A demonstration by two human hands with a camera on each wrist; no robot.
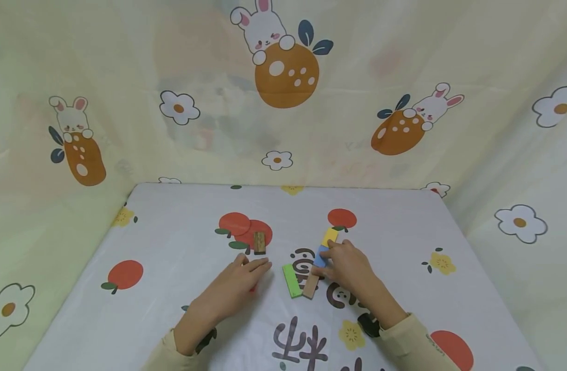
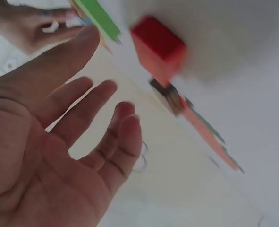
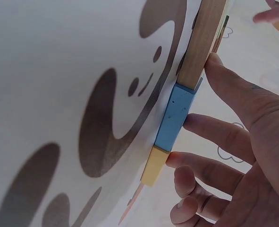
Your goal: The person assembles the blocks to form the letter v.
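Yellow, blue and brown wooden blocks lie end to end in a slanting row on the table. My right hand reaches over this row. In the right wrist view its thumb touches the brown block, and two fingertips touch the blue and yellow ones. A green block lies just left of the brown one, at an angle to it. My left hand hovers with fingers extended, nothing in them. Near it is a red block, mostly hidden under the hand in the head view.
A dark, wood-patterned block stands beyond my left hand, over a printed apple. The tablecloth carries printed fruit, flowers and brown lettering. Behind the table hangs a curtain with rabbits.
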